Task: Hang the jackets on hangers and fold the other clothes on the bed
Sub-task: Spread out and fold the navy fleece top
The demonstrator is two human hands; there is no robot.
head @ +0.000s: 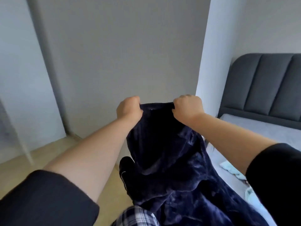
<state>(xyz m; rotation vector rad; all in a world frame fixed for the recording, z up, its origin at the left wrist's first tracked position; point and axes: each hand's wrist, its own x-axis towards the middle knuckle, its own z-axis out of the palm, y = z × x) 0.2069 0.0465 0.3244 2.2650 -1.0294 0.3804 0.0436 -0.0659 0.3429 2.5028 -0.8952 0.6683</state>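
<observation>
A dark navy fleecy garment (167, 160) hangs in the air in front of me, held up by its top edge. My left hand (128, 109) grips the left end of that edge and my right hand (187, 107) grips the right end, both fists curled round the cloth. The garment's lower part drapes down over the bed's edge and my legs. The bed (254, 129) with a grey sheet lies to the right. A light blue piece of clothing (231, 168) lies on the sheet, partly hidden by my right arm.
A dark grey padded headboard (267, 88) stands at the far right. A grey wall panel (122, 54) faces me, with a white frame leg (24, 145) on the wooden floor (53, 152) at left. Plaid cloth (136, 216) shows at the bottom.
</observation>
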